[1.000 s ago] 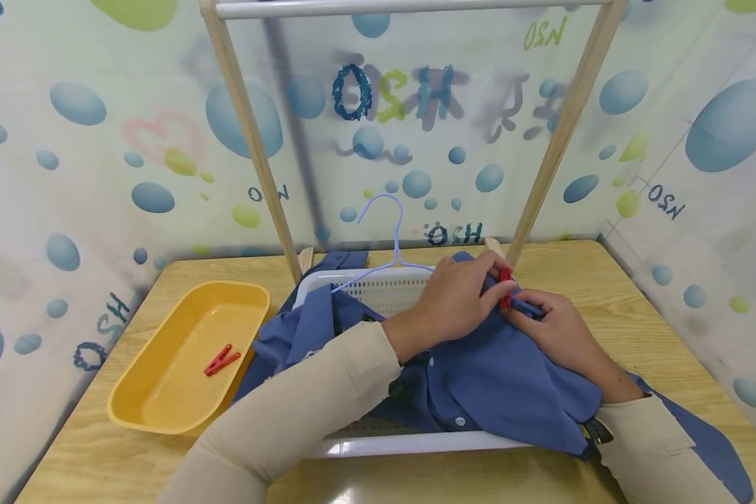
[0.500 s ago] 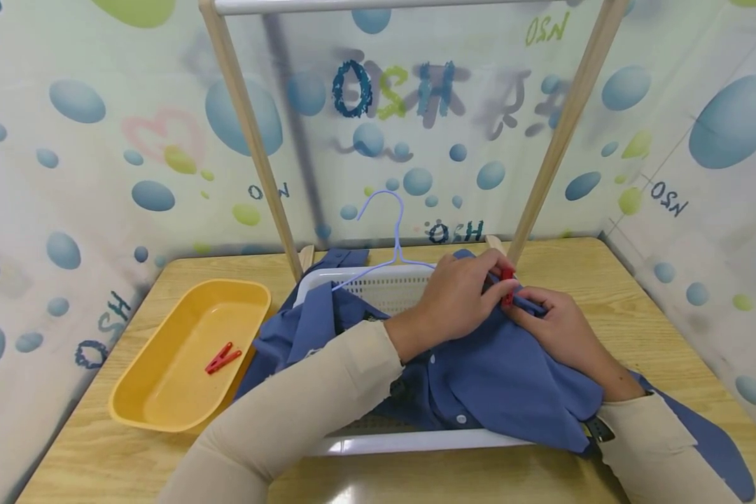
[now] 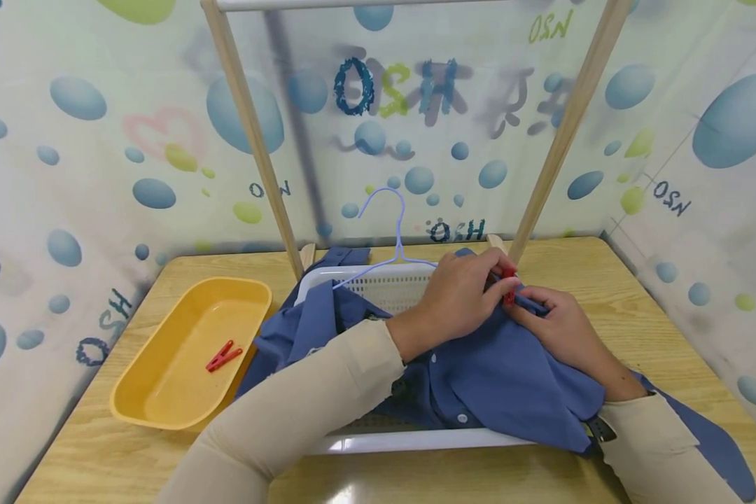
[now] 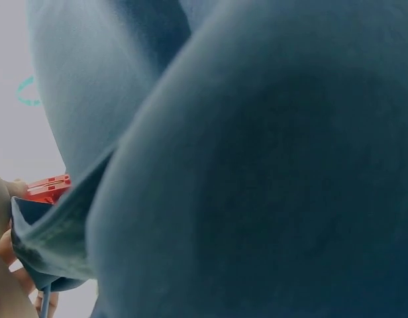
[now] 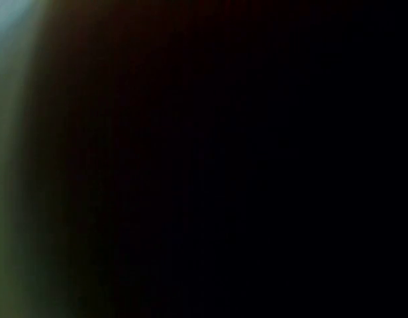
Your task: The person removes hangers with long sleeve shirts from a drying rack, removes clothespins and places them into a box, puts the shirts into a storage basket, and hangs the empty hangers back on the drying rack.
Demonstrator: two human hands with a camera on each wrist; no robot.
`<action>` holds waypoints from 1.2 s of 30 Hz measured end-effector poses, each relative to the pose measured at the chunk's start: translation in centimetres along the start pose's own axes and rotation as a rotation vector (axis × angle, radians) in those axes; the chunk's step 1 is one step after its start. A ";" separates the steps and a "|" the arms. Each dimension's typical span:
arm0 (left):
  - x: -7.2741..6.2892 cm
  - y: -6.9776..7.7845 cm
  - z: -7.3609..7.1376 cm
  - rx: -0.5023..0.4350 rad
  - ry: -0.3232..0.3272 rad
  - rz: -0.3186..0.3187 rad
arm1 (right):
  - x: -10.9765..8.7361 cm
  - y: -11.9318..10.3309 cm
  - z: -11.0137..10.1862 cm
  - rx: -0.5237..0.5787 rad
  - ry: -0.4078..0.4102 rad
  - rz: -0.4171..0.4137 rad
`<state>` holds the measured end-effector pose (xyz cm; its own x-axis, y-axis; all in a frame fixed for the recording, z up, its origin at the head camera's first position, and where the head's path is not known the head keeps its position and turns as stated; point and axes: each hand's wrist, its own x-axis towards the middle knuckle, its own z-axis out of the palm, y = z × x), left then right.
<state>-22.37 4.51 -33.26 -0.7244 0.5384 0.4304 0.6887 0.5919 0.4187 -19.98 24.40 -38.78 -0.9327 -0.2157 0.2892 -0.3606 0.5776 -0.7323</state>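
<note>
A blue buttoned shirt (image 3: 498,378) lies bunched over a white basket (image 3: 416,442). Out of its collar area rises the hook of a lilac hanger (image 3: 398,231). My left hand (image 3: 456,297) pinches a red clothespin (image 3: 509,288) between thumb and fingers, right at the shirt's upper right edge. Beside it my right hand (image 3: 561,332) grips a fold of the same shirt. Blue cloth fills most of the left wrist view, where the clothespin (image 4: 48,188) shows at the left, close to fingertips. The right wrist view is almost wholly dark.
To the left on the wooden table (image 3: 69,448) stands a yellow tray (image 3: 132,414) with red clothespins (image 3: 223,355) in it. A rack with wooden posts (image 3: 252,133) and a white top bar stands behind the basket. A sleeve (image 3: 699,427) trails at the right.
</note>
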 end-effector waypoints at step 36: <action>0.1 -0.3 0.3 -0.121 0.130 -0.001 | 0.0 0.0 0.1 0.003 0.033 -0.007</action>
<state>-22.67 4.61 -33.54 -0.7205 0.4514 0.5264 0.6923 0.5114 0.5091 -20.01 24.37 -38.84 -0.9293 -0.1936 0.3145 -0.3673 0.5739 -0.7319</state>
